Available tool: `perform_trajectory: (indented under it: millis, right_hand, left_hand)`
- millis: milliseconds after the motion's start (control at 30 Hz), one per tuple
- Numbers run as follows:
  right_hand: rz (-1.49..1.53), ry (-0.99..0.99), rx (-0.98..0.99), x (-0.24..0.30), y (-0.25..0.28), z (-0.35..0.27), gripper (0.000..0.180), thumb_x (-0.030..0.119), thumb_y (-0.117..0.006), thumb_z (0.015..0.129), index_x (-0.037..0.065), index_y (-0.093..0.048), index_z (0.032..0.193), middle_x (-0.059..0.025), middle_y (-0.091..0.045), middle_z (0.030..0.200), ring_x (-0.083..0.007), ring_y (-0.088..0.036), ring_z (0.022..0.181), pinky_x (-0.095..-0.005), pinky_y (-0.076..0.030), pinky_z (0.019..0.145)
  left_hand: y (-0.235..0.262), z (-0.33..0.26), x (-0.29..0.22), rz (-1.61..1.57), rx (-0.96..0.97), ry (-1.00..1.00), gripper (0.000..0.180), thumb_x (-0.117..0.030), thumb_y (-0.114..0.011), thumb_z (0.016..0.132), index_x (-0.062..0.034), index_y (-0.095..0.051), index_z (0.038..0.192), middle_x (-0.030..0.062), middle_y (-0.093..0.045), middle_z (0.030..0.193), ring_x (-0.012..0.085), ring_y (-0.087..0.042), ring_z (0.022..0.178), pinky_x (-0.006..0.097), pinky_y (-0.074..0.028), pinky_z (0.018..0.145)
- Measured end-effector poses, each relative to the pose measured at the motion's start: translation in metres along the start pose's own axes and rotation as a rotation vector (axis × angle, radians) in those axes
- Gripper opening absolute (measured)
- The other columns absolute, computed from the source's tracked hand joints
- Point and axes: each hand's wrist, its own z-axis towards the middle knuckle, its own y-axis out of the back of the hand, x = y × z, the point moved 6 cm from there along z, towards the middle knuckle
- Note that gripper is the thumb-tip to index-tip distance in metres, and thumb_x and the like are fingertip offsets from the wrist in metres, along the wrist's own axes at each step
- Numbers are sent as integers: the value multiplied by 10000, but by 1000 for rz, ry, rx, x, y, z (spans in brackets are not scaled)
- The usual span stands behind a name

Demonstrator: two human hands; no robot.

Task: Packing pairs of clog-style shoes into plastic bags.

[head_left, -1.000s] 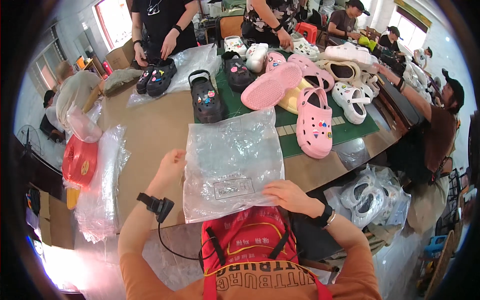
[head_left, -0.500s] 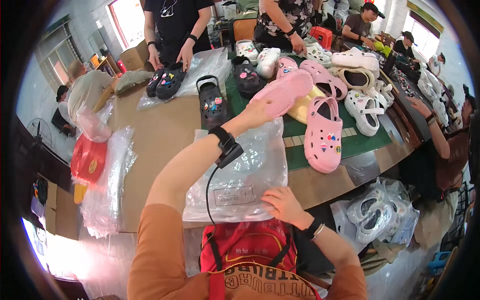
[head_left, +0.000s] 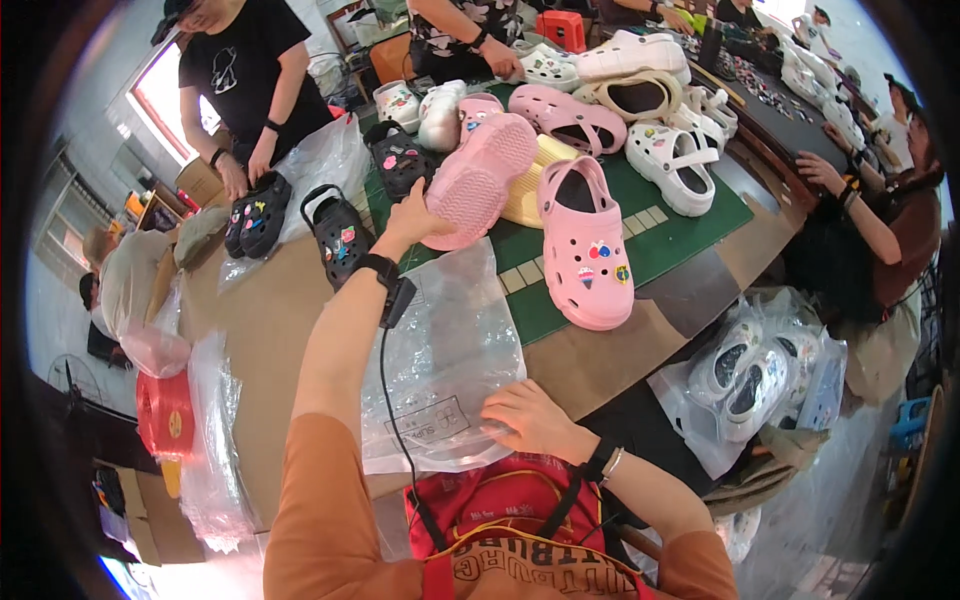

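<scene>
My left hand (head_left: 408, 218) reaches forward, closed on the near end of a pink clog (head_left: 485, 180). Its ridged sole faces me. Beside it on the table lies another pink clog (head_left: 588, 250), with charms on its upper and its toe toward me. A clear plastic bag (head_left: 440, 350) lies flat in front of me. On its right edge rests my right hand (head_left: 535, 420), fingers stretched out and holding nothing. Left of the raised clog are a black clog (head_left: 340, 235) with charms and a second black clog (head_left: 400, 160). The left fingertips are partly hidden.
White clogs (head_left: 670, 165), a beige clog (head_left: 640, 95) and a yellow clog (head_left: 535, 185) crowd the green mat (head_left: 690, 235). Across the table, a co-worker handles a black pair (head_left: 258, 215). Stacked plastic bags (head_left: 215, 440) lie left; bagged white clogs (head_left: 745, 380) sit right.
The view has turned, so the table appears slanted. My left hand has tilted the pink clog, showing more of its sole. My right hand still rests on the bag's edge.
</scene>
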Motion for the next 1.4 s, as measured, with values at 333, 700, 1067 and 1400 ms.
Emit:
perform_trajectory:
  millis: [333, 700, 1067, 1400]
  right_hand:
    - [-18, 2, 0, -1, -2, -1, 216, 187, -616, 744, 90, -568, 931, -23, -562, 957, -206, -498, 906, -326, -362, 777]
    - [-35, 5, -6, -1, -3, -1, 200, 166, -620, 736, 90, -574, 915, -21, -566, 946, -205, -499, 909, -322, -372, 774]
    - [12, -12, -25, -5, 0, -3, 203, 155, -613, 730, 87, -571, 917, -15, -563, 940, -206, -493, 912, -327, -373, 796]
    - [-7, 12, 2, 0, -3, -1, 181, 166, -609, 718, 92, -572, 879, -20, -559, 933, -218, -488, 893, -332, -369, 778]
  left_hand:
    - [3, -7, -23, -526, -16, -36, 740, -390, -729, 586, -40, -448, 1174, 121, -543, 1070, 225, -541, 958, 323, -445, 789]
    - [67, 4, -130, -1297, 50, 205, 539, -441, -585, 707, -133, -441, 1125, 94, -485, 1042, 239, -517, 885, 400, -457, 624]
    - [158, 25, -87, -1106, -233, 162, 397, -435, -549, 710, -162, -483, 990, 66, -520, 889, 232, -529, 755, 385, -387, 558]
    - [222, -48, -107, -927, -131, 7, 334, -409, -540, 743, -136, -511, 932, 56, -524, 788, 198, -538, 674, 363, -392, 488]
